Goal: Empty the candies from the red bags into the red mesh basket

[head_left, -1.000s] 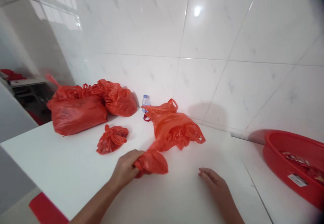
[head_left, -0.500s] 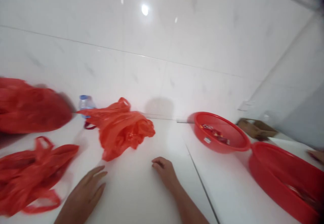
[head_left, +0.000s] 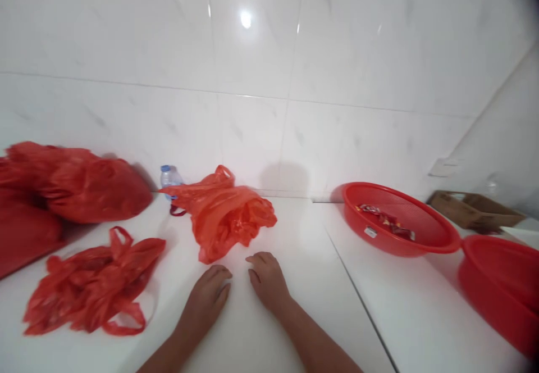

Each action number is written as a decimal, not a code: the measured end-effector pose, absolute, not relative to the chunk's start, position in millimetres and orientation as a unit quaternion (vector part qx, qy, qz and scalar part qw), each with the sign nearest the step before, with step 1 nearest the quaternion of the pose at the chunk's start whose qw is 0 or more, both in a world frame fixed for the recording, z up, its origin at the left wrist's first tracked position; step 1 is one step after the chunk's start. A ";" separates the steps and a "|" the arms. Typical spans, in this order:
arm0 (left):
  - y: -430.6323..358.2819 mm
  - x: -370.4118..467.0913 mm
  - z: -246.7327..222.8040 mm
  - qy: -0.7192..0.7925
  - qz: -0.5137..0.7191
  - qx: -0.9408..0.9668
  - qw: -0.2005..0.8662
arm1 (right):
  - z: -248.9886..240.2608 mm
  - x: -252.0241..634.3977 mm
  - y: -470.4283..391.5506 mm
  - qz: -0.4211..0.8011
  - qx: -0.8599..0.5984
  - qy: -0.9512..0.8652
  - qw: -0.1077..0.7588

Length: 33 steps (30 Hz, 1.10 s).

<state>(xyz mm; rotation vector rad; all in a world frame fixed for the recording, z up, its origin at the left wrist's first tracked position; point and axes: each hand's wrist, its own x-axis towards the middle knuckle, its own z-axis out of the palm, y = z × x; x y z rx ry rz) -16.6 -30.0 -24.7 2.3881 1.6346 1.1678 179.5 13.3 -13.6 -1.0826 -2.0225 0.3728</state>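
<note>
My left hand [head_left: 208, 291] rests palm down on the white table [head_left: 240, 339], fingers bent and the thumb a little apart, with nothing in it. Close by on the right, my right hand [head_left: 268, 280] is also bare, its thumb and fingers parted. Just beyond both hands lies a crumpled orange-red plastic bag [head_left: 229, 210] with a loop handle standing up; neither hand touches it. Left of my left hand, a second red plastic bag [head_left: 99, 286] lies flat and wrinkled with its handles showing.
Bulging red bags [head_left: 96, 185] sit at the far left. A blue-capped bottle [head_left: 169, 177] is partly hidden behind the crumpled bag. At right stand a red basket [head_left: 425, 221] with small wrapped packets [head_left: 385, 221], a red tub [head_left: 492, 291] and a brown box [head_left: 471, 210]. A tiled wall [head_left: 261, 126] backs the table.
The view has turned left, so things sit further right in it. My left hand has come in closer to my right hand. The right thumb and fingers have spread from a closer curl.
</note>
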 end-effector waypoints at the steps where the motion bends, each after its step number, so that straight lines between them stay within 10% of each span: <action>1: -31.7 -16.3 -20.6 0.541 0.412 0.733 0.003 | -12.1 165.7 15.1 0.140 -0.418 -0.802 0.402; 15: -5.4 -20.5 -19.6 0.575 0.489 0.656 0.017 | -19.8 86.3 36.6 0.225 -0.353 -0.804 0.422; 24: 43.8 -30.9 -21.9 0.660 0.386 0.638 0.091 | -7.2 148.5 15.9 0.365 -0.450 -0.645 0.498; 33: 68.8 -30.4 -24.6 0.696 0.393 0.597 0.071 | -7.4 236.3 -22.5 0.419 -0.492 -0.650 0.401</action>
